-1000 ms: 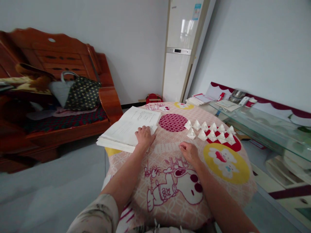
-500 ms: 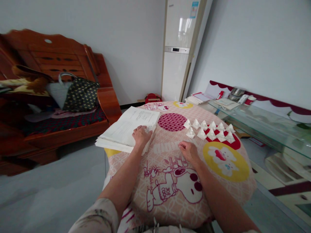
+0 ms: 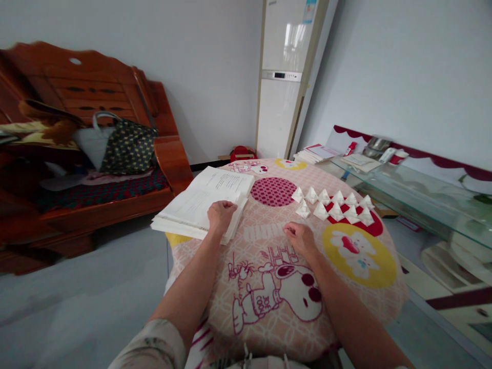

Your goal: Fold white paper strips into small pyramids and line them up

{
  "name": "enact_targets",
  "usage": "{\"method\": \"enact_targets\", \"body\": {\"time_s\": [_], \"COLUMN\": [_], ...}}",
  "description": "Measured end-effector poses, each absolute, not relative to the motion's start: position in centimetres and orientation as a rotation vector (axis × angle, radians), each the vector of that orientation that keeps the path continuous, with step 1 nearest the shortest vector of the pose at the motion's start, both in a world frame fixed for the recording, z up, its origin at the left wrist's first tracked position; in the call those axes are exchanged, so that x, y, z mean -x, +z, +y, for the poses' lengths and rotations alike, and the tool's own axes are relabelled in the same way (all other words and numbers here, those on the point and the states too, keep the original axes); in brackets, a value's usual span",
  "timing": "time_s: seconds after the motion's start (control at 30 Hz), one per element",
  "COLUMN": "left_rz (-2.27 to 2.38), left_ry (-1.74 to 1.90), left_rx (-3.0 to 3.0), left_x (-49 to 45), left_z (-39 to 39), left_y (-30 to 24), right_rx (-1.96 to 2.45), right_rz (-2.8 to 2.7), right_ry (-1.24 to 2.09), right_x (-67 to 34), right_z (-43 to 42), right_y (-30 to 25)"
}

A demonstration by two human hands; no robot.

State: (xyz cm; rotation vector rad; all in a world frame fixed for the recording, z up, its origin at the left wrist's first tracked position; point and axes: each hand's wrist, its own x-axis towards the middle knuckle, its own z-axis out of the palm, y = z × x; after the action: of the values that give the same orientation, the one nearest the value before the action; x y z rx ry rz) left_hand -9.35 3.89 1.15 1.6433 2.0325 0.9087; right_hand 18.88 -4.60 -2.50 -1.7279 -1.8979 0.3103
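An open book (image 3: 192,205) of white printed pages lies on the round, cloth-covered table. My left hand (image 3: 221,218) is over its right-hand page, the fingers pinched together at a page corner that looks slightly raised. To the right, my right hand (image 3: 302,238) rests on the tablecloth (image 3: 269,230) with its fingers curled in; nothing shows between them. Beyond that hand stand several small folded white paper pyramids (image 3: 321,210) in two rows, apart from it.
A glass-topped cabinet (image 3: 423,200) with papers and small items borders the table on the right. At left is a wooden sofa (image 3: 103,87) holding bags and clothes. A tall white air conditioner (image 3: 279,113) stands in the corner behind the table.
My left hand has gone from lying spread on the page to a pinch, a little raised at the page's corner. The right hand stays nearly where it was.
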Motion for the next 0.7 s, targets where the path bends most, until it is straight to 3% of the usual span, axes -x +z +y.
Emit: {"method": "enact_targets", "body": {"time_s": [0.37,0.7], "left_rz": [1.974,2.106], "left_ry": [0.939,0.622], "left_rx": [-1.635,-2.097], "left_x": [10.6,9.5], "left_z": [3.6,2.9], "left_y": [1.6,0.5], "right_rx": [1.700,1.688], "right_rz": [-1.894,-1.879], "right_ry": [0.305,0.286], "right_x": [-19.4,-19.4], "right_z": [-4.4,-4.3], "right_y": [-3.1,-3.4]}}
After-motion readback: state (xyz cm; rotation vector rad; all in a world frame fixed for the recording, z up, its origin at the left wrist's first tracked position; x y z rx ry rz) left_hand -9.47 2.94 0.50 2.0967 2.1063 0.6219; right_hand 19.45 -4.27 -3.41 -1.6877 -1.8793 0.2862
